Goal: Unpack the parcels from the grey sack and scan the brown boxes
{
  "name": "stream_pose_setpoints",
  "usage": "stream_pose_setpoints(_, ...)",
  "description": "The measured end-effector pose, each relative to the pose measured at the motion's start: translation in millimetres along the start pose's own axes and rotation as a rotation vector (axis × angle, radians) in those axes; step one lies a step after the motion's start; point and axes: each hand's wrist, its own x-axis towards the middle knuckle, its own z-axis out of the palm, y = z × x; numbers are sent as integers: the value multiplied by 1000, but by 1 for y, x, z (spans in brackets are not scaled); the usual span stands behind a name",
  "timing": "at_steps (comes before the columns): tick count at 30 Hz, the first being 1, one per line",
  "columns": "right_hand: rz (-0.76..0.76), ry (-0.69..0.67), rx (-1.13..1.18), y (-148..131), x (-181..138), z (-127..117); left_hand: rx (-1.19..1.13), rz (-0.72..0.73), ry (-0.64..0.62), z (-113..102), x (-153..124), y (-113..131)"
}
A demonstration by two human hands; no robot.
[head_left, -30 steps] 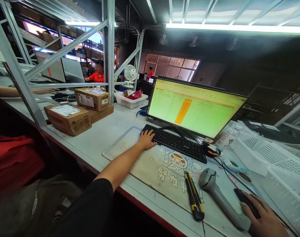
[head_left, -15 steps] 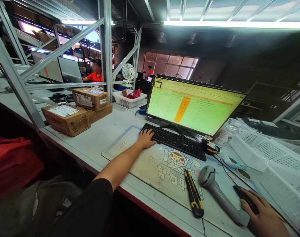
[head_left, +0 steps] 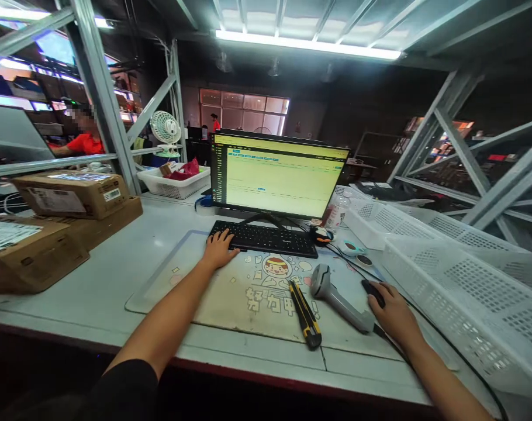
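My left hand [head_left: 220,249] rests with fingers spread on the left end of a black keyboard [head_left: 270,238]. Over on the right, my right hand [head_left: 395,313] is wrapped round a black computer mouse [head_left: 373,292]. A grey barcode scanner [head_left: 342,303] lies just left of the mouse, and beside it is a yellow-and-black utility knife [head_left: 305,316]. Both lie on a pale desk mat [head_left: 231,301] with a cartoon figure. Behind the keyboard stands a monitor [head_left: 275,181] showing a light page with a dark side menu.
Cardboard boxes [head_left: 77,196] are stacked at the left. White perforated baskets [head_left: 450,292] line the right side. Behind lie a white basket [head_left: 173,186] with a red item in it and a small fan [head_left: 165,127]. A person in red [head_left: 87,143] sits beyond the metal frame [head_left: 100,93].
My view has swung to the right, so the desk appears shifted left. The screen has switched from a table with an orange column to another page. Both hands keep their places.
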Motion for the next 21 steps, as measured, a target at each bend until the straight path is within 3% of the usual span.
stream_pose_setpoints(21, 7, 7, -6, -5, -5, -1, 47, -10, 11, 2, 0, 0)
